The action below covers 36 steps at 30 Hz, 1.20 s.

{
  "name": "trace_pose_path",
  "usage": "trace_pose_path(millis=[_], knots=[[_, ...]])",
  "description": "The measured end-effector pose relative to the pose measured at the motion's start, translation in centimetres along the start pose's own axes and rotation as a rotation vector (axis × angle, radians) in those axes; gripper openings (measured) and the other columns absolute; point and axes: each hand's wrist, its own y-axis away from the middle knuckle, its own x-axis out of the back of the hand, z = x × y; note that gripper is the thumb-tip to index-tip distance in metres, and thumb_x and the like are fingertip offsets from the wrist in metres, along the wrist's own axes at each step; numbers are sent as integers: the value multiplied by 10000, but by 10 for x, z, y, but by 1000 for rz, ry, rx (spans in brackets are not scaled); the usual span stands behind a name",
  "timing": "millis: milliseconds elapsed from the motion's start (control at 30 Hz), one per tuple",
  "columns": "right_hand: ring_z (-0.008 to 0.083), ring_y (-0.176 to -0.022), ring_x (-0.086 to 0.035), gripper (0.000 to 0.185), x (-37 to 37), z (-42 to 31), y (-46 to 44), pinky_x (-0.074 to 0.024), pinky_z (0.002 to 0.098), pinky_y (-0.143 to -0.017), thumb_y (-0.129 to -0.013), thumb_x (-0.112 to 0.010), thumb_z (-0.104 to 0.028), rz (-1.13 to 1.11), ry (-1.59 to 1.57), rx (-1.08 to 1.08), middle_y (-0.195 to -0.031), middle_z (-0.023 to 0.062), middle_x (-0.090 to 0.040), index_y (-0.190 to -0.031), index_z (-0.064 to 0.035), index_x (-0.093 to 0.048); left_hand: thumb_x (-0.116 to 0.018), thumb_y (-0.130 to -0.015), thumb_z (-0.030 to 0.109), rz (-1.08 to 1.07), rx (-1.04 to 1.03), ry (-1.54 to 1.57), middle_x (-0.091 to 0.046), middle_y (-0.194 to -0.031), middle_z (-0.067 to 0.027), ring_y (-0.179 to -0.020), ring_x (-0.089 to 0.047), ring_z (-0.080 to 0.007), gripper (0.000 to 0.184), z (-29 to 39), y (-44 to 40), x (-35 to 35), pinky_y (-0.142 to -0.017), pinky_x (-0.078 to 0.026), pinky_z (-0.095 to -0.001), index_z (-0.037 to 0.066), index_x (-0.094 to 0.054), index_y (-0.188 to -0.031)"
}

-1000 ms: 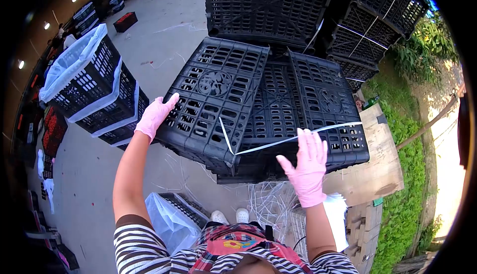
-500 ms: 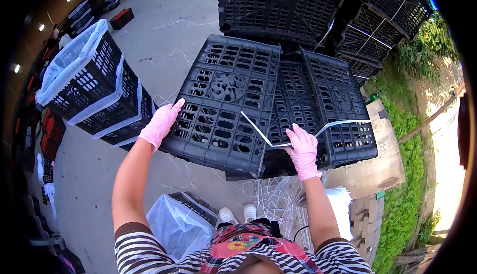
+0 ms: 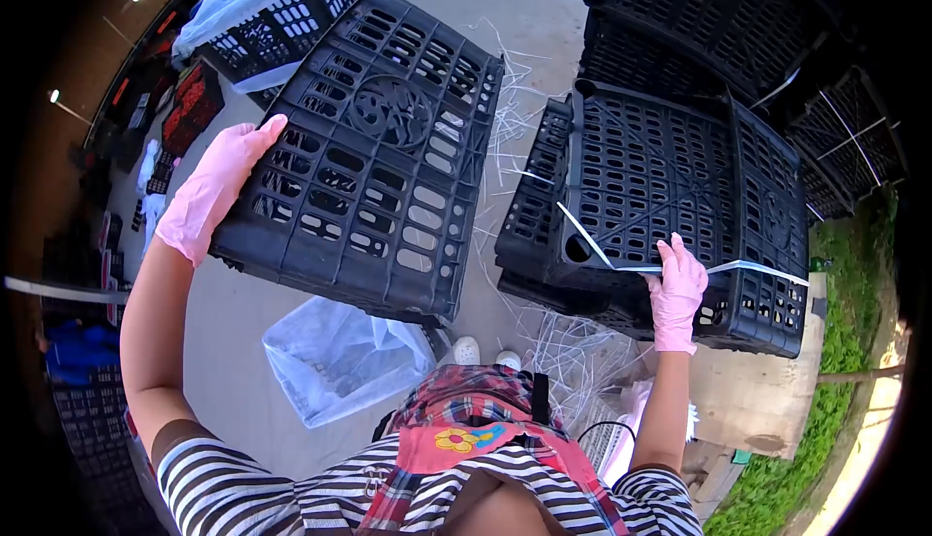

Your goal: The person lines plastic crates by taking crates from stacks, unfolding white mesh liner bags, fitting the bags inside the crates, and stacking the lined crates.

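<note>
My left hand (image 3: 216,186) wears a pink glove and grips the outer edge of a black plastic crate (image 3: 379,177), lifted and tilted at left. A round emblem shows on the crate's slotted face. At right, my gloved right hand (image 3: 677,293) is closed on a white plastic strap (image 3: 757,266) along the near edge of other nested black crates (image 3: 660,167). The strap bends over their corner, with a loose end sticking up. My right fingertips are partly hidden behind the hand.
A lined crate (image 3: 282,21) tops a stack at upper left. Near my feet sits a crate with a translucent liner (image 3: 345,351). Loose white straps (image 3: 582,361) litter the floor. More crates (image 3: 699,21) are stacked behind; a wooden board (image 3: 757,410) lies at right.
The left crate has come away from the other crates, moving left and up with my left hand. My right hand stays by the strap. The view has turned left.
</note>
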Motion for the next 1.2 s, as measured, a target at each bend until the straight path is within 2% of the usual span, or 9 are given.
trace_pose_path(millis=[200,333,467,567,733,867,967,1033,1200], knots=[[324,-1296,-353,790,65,-89,4,-263,478,-1069,-705,-744,-202,122,-369,275,-1421,177,-342,-1393,-98,-370,-624,-881,380,226,0,-50,-616,-742,-28,-585,-571,-82,383,-34,66,27,-544,-468,-235,0,-582,-904],[346,-1326,-310,895,-12,-207,34,-266,448,-1082,-814,-591,-592,-819,-1965,-723,-1416,189,-335,-1405,7,-285,-637,-871,392,275,68,138,-604,-733,-20,-596,-585,-84,414,-53,132,29,-535,-493,-238,-13,-574,-931],[217,-1011,-560,409,33,-276,-8,-474,350,-864,-913,-589,-260,-940,-2786,-931,-1210,188,-535,-1210,-7,-464,-656,-857,404,303,186,111,-605,-760,-14,-616,-563,-63,427,-111,184,19,-559,-476,-221,-7,-584,-946],[185,-794,-601,265,39,-304,-10,-511,265,-669,-831,-602,49,-1020,-2465,-768,-973,167,-631,-1080,0,-526,-640,-864,424,335,274,201,-603,-758,-8,-612,-547,-65,424,-179,208,21,-559,-465,-228,4,-601,-904],[162,-720,-642,241,91,-380,-25,-526,251,-608,-784,-652,22,-1073,-1955,-207,-873,90,-639,-988,-3,-525,-594,-885,454,479,168,956,-613,-812,3,-718,-573,-58,443,-357,245,-38,-665,-488,-218,14,-573,-934],[96,-823,-606,238,108,-456,31,-485,236,-639,-833,-633,-27,-1118,-1571,367,-920,35,-627,-1036,-9,-509,-552,-884,520,622,360,567,-556,-1130,-137,-1012,-537,-193,729,-463,255,-139,-899,-412,-282,-46,-397,-1316],[386,-684,-604,331,75,-489,105,-498,419,-599,-844,-610,-103,-711,-1011,984,-753,179,-612,-1148,-90,-483,-572,-874,509,657,431,912,-397,-1377,-167,-1271,-399,-241,793,-487,269,-126,-1010,-348,-313,-12,-285,-1397],[355,-700,-631,352,34,-499,149,-512,448,-609,-814,-556,-83,-664,-832,1260,-779,162,-626,-1157,-105,-481,-603,-857,499,834,426,1411,-274,-1464,-153,-1367,-255,-247,851,-501,280,-95,-1069,-274,-323,11,-210,-1433],[291,-891,-631,440,-2,-505,182,-513,398,-706,-801,-617,-108,-920,-465,1369,-982,118,-642,-1214,-126,-467,-646,-828,478,1164,392,1066,-235,-1483,-162,-1376,-224,-236,887,-583,259,-42,-1097,-225,-340,-3,-211,-1434]])
